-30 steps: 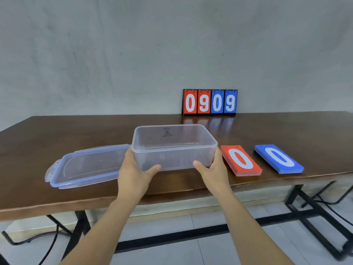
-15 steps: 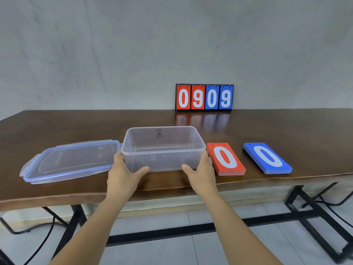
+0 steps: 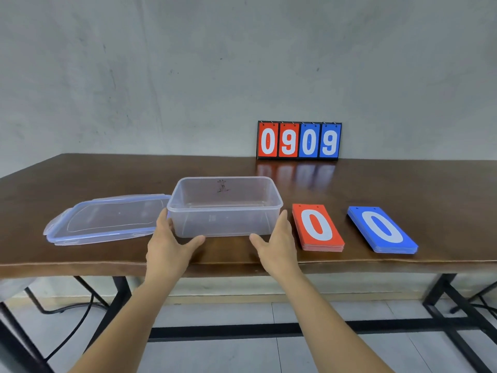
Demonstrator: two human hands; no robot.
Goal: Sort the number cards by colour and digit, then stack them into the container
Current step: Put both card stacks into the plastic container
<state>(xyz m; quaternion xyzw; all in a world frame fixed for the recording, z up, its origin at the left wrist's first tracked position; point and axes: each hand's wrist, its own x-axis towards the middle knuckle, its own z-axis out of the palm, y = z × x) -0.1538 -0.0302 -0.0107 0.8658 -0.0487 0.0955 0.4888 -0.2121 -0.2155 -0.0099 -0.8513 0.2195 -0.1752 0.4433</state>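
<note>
An empty clear plastic container (image 3: 224,223) stands on the wooden table (image 3: 403,184) near its front edge. My left hand (image 3: 169,246) lies against the container's left end with straight fingers, and its thumb points along the foot of the front wall. My right hand (image 3: 277,246) mirrors it at the right end. To the right lie a red card stack (image 3: 317,227) and a blue card stack (image 3: 382,228), each with a white 0 on top.
The container's clear lid (image 3: 107,219) with blue clips lies flat just left of it, touching its left end. A flip scoreboard (image 3: 299,140) reading 0909 stands against the wall at the back. Black table legs and cables show below.
My thumbs have come off the container's front wall and now lie low at its foot. The container still sits between the lid and the red stack.
</note>
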